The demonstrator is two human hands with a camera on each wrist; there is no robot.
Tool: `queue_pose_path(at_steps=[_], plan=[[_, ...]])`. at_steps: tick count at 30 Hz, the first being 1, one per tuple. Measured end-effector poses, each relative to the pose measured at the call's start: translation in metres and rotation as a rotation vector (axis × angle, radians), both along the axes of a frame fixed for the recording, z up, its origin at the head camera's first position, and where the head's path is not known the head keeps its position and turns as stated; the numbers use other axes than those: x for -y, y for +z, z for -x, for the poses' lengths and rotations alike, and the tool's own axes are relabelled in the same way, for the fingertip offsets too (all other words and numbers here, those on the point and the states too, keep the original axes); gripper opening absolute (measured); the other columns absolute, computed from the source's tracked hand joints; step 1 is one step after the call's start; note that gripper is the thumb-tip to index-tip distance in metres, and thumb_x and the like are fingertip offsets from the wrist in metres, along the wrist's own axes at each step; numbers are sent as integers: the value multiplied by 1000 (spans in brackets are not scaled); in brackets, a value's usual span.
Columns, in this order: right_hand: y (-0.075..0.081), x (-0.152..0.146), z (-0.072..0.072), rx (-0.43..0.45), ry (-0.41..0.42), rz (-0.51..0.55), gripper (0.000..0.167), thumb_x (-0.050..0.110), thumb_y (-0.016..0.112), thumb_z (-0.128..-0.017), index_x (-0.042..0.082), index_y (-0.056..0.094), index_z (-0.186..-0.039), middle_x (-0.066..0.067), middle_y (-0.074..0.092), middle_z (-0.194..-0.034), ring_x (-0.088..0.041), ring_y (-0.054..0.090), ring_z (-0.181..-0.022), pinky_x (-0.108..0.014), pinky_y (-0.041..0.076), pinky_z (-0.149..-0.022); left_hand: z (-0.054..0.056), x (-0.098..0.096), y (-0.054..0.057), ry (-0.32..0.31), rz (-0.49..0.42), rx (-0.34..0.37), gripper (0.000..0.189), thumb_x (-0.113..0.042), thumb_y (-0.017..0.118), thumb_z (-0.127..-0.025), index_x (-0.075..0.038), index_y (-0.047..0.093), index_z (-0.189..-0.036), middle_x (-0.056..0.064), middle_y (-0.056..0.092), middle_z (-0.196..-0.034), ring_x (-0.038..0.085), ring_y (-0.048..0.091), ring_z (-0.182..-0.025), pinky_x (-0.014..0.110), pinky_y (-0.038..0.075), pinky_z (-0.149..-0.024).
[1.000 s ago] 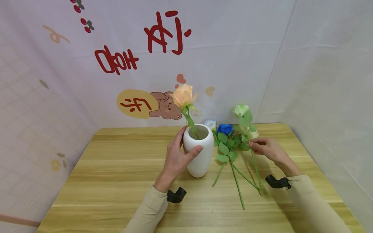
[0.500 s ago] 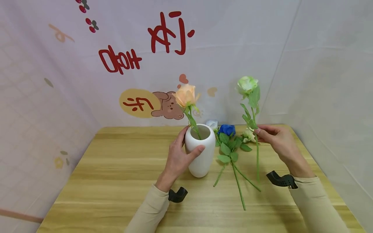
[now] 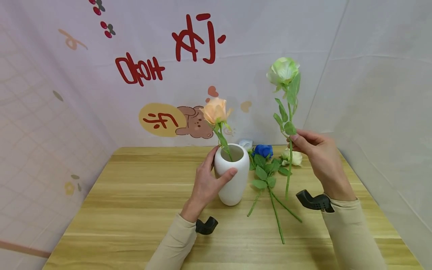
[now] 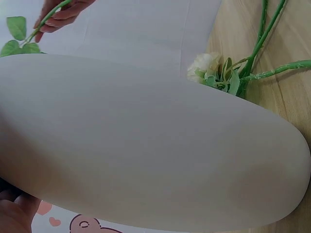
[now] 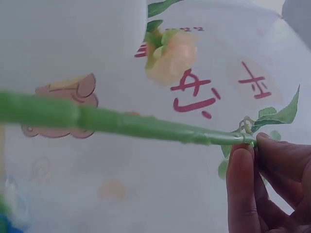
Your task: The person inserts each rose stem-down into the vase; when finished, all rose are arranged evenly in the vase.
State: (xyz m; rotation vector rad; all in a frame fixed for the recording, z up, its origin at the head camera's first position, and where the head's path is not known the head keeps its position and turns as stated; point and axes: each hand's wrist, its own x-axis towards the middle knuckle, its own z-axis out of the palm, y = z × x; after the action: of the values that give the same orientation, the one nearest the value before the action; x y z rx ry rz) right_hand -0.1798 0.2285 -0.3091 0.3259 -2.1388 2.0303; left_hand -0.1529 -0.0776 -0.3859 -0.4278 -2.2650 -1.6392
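A white vase (image 3: pixel 233 183) stands upright on the table, and my left hand (image 3: pixel 209 183) grips its upper side, thumb across the front. From its mouth leans a peach rose (image 3: pixel 216 111). To the right, my right hand (image 3: pixel 318 155) pinches the stem of a pale green rose (image 3: pixel 283 71) between thumb and fingers. That rose is upright in the air, its stem end above the table. The left wrist view is mostly filled by the vase (image 4: pixel 146 141). In the right wrist view, the fingers hold the green stem (image 5: pixel 160 131) close to its leaves.
Right of the vase lie a blue rose (image 3: pixel 263 150), a cream rose (image 3: pixel 293 157) and a pale bluish flower (image 3: pixel 245 144), with stems pointing toward the table's front. A printed cloth (image 3: pixel 270 30) hangs behind the wooden table (image 3: pixel 141 210).
My right hand has lifted the pale green rose off the table, raising it upward and slightly leftward in the last half second. The left hand stays on the vase.
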Motion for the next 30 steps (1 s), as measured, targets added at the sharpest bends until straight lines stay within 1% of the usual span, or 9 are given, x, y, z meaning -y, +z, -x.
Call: queue_pose_path(at_steps=[4, 9, 12, 17, 22, 27, 30], plan=[[11, 10, -1, -27, -1, 63, 31, 15, 74, -98, 1, 74, -125, -3, 77, -101, -14, 72, -90, -20, 57, -84, -1, 0, 1, 2, 5, 9, 102, -76, 68, -84, -4, 45, -154, 14, 60, -139, 28, 60, -129, 48, 46, -110], [21, 25, 2, -95, 18, 195, 22, 5, 74, -96, -2, 77, -117, -8, 77, -99, -16, 73, -84, -24, 60, -80, -1, 1, 1, 2, 7, 15, 105, -78, 67, -84, -3, 45, -154, 15, 59, -141, 30, 59, -130, 48, 46, -110], [28, 33, 4, -121, 39, 257, 20, 0, 73, -95, -3, 77, -115, -10, 77, -98, -18, 74, -82, -25, 60, -80, -1, 1, 1, 1, 5, 14, 105, -78, 66, -84, -3, 45, -154, 15, 60, -140, 30, 59, -130, 49, 46, -109], [37, 45, 5, -139, 57, 291, 21, 1, 72, -96, -4, 76, -116, -12, 76, -99, -19, 74, -84, -27, 60, -82, 0, 1, 1, 2, 5, 15, 107, -80, 65, -83, -3, 45, -154, 16, 60, -140, 30, 59, -130, 49, 46, -109], [49, 56, 7, -165, 70, 351, 23, 2, 73, -95, -8, 75, -115, -13, 75, -95, -22, 73, -83, -28, 60, -82, 0, 2, 0, -8, -3, 13, 104, -78, 67, -84, -3, 45, -154, 15, 60, -140, 29, 60, -130, 49, 47, -109], [61, 66, 9, -198, 64, 385, 26, 3, 75, -94, -10, 74, -115, -14, 74, -94, -24, 71, -84, -29, 60, -83, 0, 1, 1, -15, -14, 14, 102, -75, 69, -84, -4, 45, -154, 14, 61, -140, 28, 60, -130, 48, 47, -109], [67, 74, 12, -213, 60, 424, 26, 2, 76, -93, -11, 74, -115, -16, 74, -93, -23, 71, -82, -30, 61, -82, -1, 2, 1, -16, -23, 19, 100, -72, 71, -84, -5, 45, -154, 13, 61, -140, 26, 60, -130, 47, 47, -109]])
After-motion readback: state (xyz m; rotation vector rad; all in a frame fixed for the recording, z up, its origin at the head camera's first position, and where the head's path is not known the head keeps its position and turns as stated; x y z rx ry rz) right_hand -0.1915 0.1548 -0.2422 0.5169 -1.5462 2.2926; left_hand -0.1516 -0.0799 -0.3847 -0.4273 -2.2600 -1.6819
